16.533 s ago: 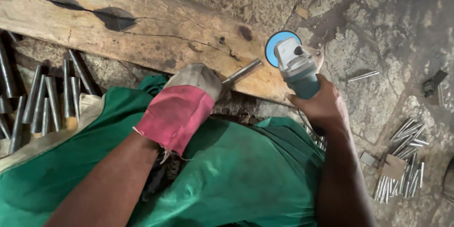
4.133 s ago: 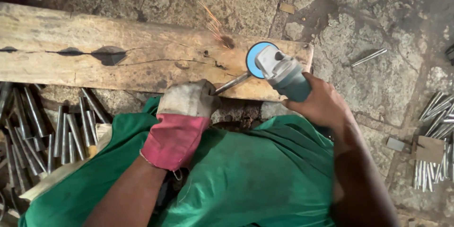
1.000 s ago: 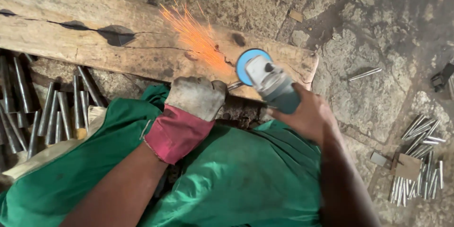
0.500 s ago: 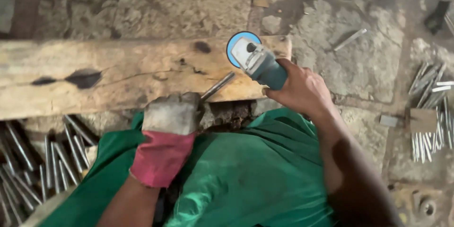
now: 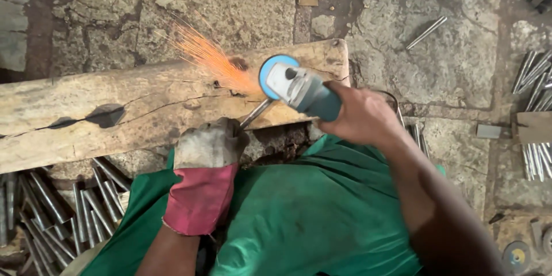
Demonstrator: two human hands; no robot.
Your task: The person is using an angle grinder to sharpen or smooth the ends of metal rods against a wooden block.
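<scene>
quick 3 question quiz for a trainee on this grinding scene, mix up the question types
1. True or false: the left hand wears a grey and red work glove and pins a thin metal rod on the long cracked wooden plank.
2. Which way do the orange sparks fly from the blue disc of the teal angle grinder? A) up and to the left in the picture B) toward the green cloth C) toward the right hand
3. Fill in: the heap of cut steel rods by the left arm lies on the ____ side of the picture.

Key: 1 true; 2 A; 3 left.
</scene>
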